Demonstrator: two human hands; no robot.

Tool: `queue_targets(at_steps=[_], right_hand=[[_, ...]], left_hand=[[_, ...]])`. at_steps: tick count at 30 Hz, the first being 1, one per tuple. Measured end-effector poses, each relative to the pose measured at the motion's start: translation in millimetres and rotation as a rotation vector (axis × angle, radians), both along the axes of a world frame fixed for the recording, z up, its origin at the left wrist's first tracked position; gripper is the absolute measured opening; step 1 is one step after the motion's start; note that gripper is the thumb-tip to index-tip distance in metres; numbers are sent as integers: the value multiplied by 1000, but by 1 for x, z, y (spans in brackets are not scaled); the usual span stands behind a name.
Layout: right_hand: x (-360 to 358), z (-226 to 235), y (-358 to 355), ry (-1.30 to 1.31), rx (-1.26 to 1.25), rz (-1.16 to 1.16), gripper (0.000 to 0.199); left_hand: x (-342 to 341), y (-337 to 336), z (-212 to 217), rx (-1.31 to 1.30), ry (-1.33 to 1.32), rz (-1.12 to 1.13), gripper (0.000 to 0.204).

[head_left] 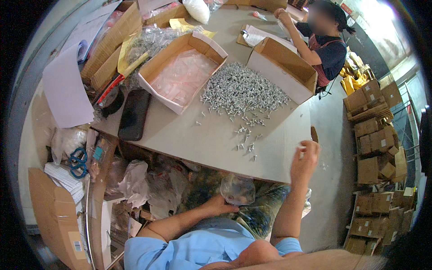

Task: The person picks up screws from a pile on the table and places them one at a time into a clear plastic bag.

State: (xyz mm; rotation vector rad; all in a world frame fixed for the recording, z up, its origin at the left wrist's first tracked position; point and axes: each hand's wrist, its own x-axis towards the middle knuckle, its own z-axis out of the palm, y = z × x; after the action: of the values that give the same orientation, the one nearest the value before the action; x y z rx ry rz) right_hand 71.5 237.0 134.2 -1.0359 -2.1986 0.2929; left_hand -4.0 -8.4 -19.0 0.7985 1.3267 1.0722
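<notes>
A clear, rounded plastic bag (237, 189) sits just below the table (175, 128)'s near edge, against the left hand (218, 206), whose fingers are partly hidden (their grip I cannot tell). The right hand (307, 157) is raised beside the table's right edge, fingers curled, any pinch unclear. Silver screws (245, 90) heap between two open boxes (288, 74).

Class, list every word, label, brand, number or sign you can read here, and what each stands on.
None can be read clearly.
Clipboard sheet: print too small.
Left carton, barcode label: too small.
Stacked boxes, labels: too small.
Red sign: too blurred.
</notes>
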Motion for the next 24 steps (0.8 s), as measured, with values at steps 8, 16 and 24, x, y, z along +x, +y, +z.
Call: queue_targets(at_steps=[8, 16, 24], right_hand=[[-33, -13, -44, -97, -280, 380, 24], [-39, -21, -68, -157, -119, 487, 10], [-51, 0, -45, -96, -431, 491, 13]], left_hand=[[-1, 6, 15, -23, 69, 103, 65], [17, 4, -1, 167, -7, 217, 33], [21, 4, -10, 168, -91, 216, 34]])
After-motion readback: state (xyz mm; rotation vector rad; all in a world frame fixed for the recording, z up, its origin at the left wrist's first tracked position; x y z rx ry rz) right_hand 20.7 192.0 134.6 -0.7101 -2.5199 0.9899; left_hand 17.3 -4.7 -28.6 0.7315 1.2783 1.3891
